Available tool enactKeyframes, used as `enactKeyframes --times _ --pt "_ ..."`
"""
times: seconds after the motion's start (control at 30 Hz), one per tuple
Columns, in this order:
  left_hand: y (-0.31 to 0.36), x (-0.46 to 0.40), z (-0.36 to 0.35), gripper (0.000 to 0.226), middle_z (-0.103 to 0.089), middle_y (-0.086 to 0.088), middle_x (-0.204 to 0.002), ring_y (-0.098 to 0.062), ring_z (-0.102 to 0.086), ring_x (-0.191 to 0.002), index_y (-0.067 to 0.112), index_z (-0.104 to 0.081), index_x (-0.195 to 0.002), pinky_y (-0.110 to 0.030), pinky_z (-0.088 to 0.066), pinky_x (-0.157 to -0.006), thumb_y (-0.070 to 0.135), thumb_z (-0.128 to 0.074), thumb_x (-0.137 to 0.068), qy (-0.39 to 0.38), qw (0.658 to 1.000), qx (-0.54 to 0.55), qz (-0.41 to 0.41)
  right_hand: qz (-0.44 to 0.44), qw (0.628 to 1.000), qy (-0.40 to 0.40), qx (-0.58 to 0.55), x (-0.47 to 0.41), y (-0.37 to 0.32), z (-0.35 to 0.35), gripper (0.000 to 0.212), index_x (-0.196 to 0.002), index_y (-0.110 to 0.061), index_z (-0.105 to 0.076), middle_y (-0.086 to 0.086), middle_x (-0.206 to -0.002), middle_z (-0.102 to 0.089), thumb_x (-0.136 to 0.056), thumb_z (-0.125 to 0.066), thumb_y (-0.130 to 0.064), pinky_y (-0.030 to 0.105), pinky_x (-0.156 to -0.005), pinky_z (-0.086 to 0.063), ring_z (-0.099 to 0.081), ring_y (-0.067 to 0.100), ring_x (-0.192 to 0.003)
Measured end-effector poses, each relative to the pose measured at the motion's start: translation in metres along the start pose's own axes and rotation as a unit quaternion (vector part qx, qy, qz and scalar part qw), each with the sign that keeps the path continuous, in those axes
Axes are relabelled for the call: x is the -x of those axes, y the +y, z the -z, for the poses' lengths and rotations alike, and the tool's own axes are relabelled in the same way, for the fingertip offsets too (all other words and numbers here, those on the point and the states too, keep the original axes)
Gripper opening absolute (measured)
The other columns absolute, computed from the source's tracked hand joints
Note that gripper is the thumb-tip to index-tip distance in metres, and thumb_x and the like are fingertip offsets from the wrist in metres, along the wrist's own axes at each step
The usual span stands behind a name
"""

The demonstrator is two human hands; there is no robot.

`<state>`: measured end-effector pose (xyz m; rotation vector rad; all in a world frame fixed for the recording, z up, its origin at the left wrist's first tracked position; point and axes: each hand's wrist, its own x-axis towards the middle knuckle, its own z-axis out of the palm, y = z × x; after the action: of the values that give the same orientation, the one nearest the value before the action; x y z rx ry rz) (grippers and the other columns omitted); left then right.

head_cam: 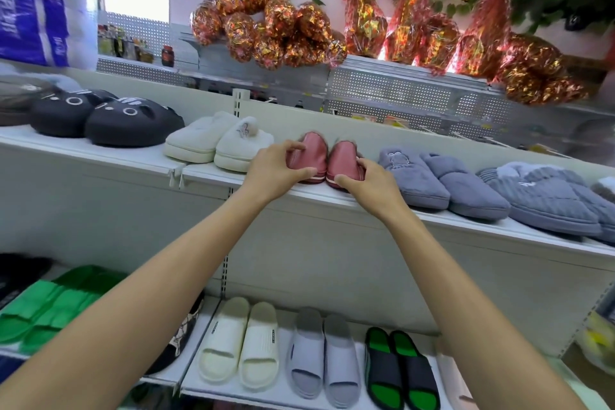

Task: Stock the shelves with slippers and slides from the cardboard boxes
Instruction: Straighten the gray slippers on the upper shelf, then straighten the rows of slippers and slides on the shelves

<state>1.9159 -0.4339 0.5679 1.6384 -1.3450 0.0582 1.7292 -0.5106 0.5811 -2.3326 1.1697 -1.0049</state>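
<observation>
The upper shelf (206,173) already carries black cat-face slippers (133,123) and cream plush slippers (219,143). At its front edge, the left hand (276,165) curls around one pink slipper (307,155), and the right hand (369,181) grips its mate (344,160), both resting on the shelf. Blue-grey plush slippers (442,181) follow. Slides fill the lower shelf (361,353); stocking looks well advanced, though no boxes show.

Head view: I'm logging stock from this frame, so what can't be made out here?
- Cardboard boxes: none in view.
- Pink slippers: toes covered by left hand and right hand.
- Green slides: blurred, crossed by the left forearm.
- Grey slippers: rightmost one cut off by the edge.
</observation>
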Motion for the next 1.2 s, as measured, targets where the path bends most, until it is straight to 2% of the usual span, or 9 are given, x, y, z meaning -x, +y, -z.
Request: enactKeyframes --times 0.17,0.33,0.47,0.57,0.67,0.77,0.83,0.97,1.2 --pt "0.006 -0.002 -0.007 0.060 -0.063 -0.005 -0.134 -0.022 -0.058 -0.122 0.021 -0.058 -0.137 -0.031 -0.044 -0.095 0.039 -0.077 -0.083 -0.005 0.999 -0.031 -0.009 0.004 1.000 -0.015 0.000 -0.007 0.008 -0.002 0.058 -0.138 -0.013 -0.053 0.009 -0.129 -0.065 -0.087 -0.068 -0.036 0.039 -0.096 -0.048 -0.060 0.030 -0.115" --pt "0.010 0.017 0.006 0.052 -0.062 -0.002 -0.136 -0.020 -0.056 -0.124 0.021 -0.057 -0.137 -0.027 -0.041 -0.099 0.028 -0.072 -0.088 -0.030 0.998 -0.029 -0.037 0.021 0.999 0.029 0.028 0.006 0.002 -0.006 0.050 -0.131 -0.012 -0.058 0.014 -0.124 -0.067 -0.087 -0.066 -0.035 0.041 -0.092 -0.050 -0.061 0.035 -0.111" --pt "-0.009 0.038 0.050 0.042 -0.062 0.005 -0.134 -0.010 -0.054 -0.124 0.024 -0.062 -0.131 -0.024 -0.039 -0.102 0.022 -0.067 -0.090 0.018 0.996 -0.014 -0.089 0.026 0.996 0.068 0.057 0.011 -0.015 -0.013 0.046 -0.128 -0.003 -0.057 0.020 -0.124 -0.064 -0.088 -0.065 -0.023 0.041 -0.093 -0.047 -0.059 0.038 -0.112" --pt "-0.035 0.042 0.093 0.040 -0.062 0.006 -0.133 -0.008 -0.053 -0.124 0.021 -0.063 -0.128 -0.024 -0.039 -0.104 0.014 -0.064 -0.088 0.075 0.990 -0.022 -0.120 0.095 0.987 0.115 0.061 0.019 -0.039 -0.029 0.040 -0.123 -0.004 -0.059 0.017 -0.124 -0.062 -0.087 -0.064 -0.018 0.038 -0.098 -0.041 -0.056 0.035 -0.116" --pt "-0.067 0.035 0.133 0.039 -0.061 0.007 -0.133 -0.011 -0.055 -0.122 0.024 -0.063 -0.128 -0.031 -0.042 -0.103 0.016 -0.064 -0.089 0.103 0.989 -0.046 -0.094 0.149 0.984 0.090 0.037 0.031 -0.078 -0.055 0.045 -0.132 -0.005 -0.057 0.013 -0.133 -0.060 -0.091 -0.066 -0.021 0.032 -0.104 -0.037 -0.054 0.028 -0.123" --pt "-0.099 0.022 0.159 0.047 -0.057 0.002 -0.139 -0.019 -0.052 -0.129 0.026 -0.057 -0.136 -0.042 -0.043 -0.108 0.027 -0.067 -0.090 0.060 0.997 -0.051 -0.012 0.146 0.988 0.036 0.028 0.032 -0.116 -0.086 0.055 -0.141 -0.004 -0.050 0.013 -0.140 -0.056 -0.094 -0.064 -0.029 0.034 -0.108 -0.036 -0.050 0.027 -0.130" --pt "-0.119 0.015 0.168 0.055 -0.053 0.000 -0.145 -0.020 -0.050 -0.133 0.026 -0.053 -0.141 -0.044 -0.042 -0.110 0.036 -0.068 -0.089 0.018 0.998 -0.046 0.023 0.116 0.993 0.014 0.026 0.024 -0.134 -0.103 0.062 -0.144 -0.004 -0.046 0.013 -0.145 -0.052 -0.094 -0.063 -0.036 0.034 -0.109 -0.035 -0.047 0.028 -0.134" --pt "-0.139 0.002 0.177 0.063 -0.053 0.000 -0.145 -0.021 -0.052 -0.132 0.027 -0.051 -0.142 -0.044 -0.044 -0.108 0.046 -0.071 -0.086 -0.028 0.999 -0.027 0.024 0.036 0.999 -0.002 0.011 0.009 -0.153 -0.125 0.069 -0.146 -0.005 -0.044 0.014 -0.146 -0.050 -0.091 -0.065 -0.043 0.035 -0.108 -0.036 -0.046 0.030 -0.134" --pt "-0.143 -0.013 0.176 0.081 -0.055 -0.003 -0.143 -0.024 -0.051 -0.132 0.031 -0.048 -0.143 -0.036 -0.043 -0.100 0.064 -0.074 -0.074 -0.094 0.993 -0.043 0.055 -0.032 0.999 0.011 0.004 0.001 -0.170 -0.137 0.071 -0.145 -0.006 -0.045 0.012 -0.147 -0.050 -0.088 -0.069 -0.041 0.036 -0.107 -0.038 -0.046 0.029 -0.135"
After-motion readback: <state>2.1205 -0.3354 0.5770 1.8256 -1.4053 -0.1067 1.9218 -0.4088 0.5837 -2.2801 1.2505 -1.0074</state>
